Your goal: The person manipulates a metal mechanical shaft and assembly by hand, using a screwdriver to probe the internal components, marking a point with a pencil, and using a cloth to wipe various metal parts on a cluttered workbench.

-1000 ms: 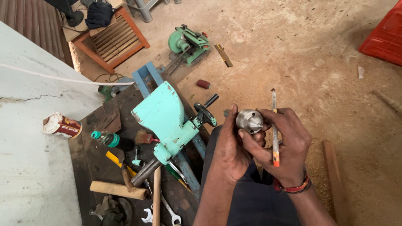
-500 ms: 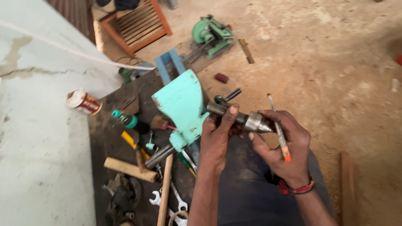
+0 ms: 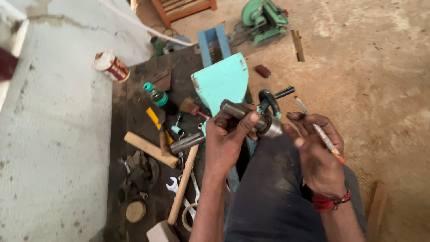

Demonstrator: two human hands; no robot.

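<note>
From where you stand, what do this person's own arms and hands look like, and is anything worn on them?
Both forearms are bare, with no sleeves in view, and neither the left hand nor the right hand wears a glove. The right wrist carries a red beaded wristband with darker parts in it. The left wrist is bare. No rings or watch can be made out.

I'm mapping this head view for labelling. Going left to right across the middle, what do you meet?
Red and white can → green-capped bottle → left hand on the metal cylinder → right hand → the pencil it holds.
</note>
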